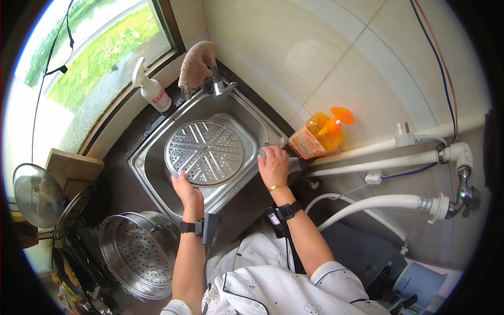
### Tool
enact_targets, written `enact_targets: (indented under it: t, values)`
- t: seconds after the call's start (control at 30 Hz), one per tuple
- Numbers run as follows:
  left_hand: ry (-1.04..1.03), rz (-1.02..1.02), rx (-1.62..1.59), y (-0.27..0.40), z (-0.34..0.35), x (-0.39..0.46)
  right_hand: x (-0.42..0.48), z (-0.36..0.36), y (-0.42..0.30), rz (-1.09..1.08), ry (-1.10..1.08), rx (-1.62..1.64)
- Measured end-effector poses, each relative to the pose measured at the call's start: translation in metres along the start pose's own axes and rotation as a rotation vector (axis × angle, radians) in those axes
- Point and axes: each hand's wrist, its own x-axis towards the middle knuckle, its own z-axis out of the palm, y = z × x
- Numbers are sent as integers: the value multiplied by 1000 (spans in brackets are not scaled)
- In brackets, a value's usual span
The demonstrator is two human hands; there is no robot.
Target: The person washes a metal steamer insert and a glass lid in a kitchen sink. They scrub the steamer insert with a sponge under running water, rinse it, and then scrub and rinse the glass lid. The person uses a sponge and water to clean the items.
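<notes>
A round perforated metal steaming rack (pixel 204 152) is held over the stainless steel sink (pixel 232 126). My left hand (pixel 188 193) grips its near left edge, the thumb lying on top and the fingers hidden beneath. At the sink's right rim, my right hand (pixel 273 167) has its fingers curled around a greyish scouring pad (pixel 262 152), mostly covered by the hand. The rack and the right hand are apart. Beyond the rack stands the faucet (pixel 217 82), with a pinkish cloth (pixel 198 65) draped over its spout.
A white spray bottle (pixel 155 93) stands by the window. An orange pump bottle of detergent (pixel 315 136) is right of the sink. A perforated steamer pot (pixel 138 256) sits at left, near a wooden cutting board (pixel 73 167) and a mesh strainer (pixel 38 195). White pipes (pixel 378 161) run along the right wall.
</notes>
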Motion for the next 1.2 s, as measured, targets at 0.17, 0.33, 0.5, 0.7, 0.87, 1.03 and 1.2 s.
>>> enact_targets:
  t: [0.17, 0.33, 0.5, 0.7, 0.87, 1.03, 1.2]
  values:
    - [21, -18, -55, 15, 8, -8, 2, 29, -7, 331, -192, 602]
    - [9, 43, -61, 26, 3, -5, 8, 30, -9, 496, -197, 970]
    - [19, 42, -76, 28, -2, -2, 25, 15, -14, 400, -197, 814]
    - [21, -21, -137, 24, -5, 1, 28, 10, -35, 602, -314, 1085]
    - [-16, -80, -166, 23, -7, 3, 32, 19, -21, 499, -398, 1219]
    - [-15, -128, -159, 22, -7, 1, 36, 16, -21, 575, -393, 1213]
    - [-153, -144, -178, 24, 2, -3, 38, 25, -18, 563, -146, 1117]
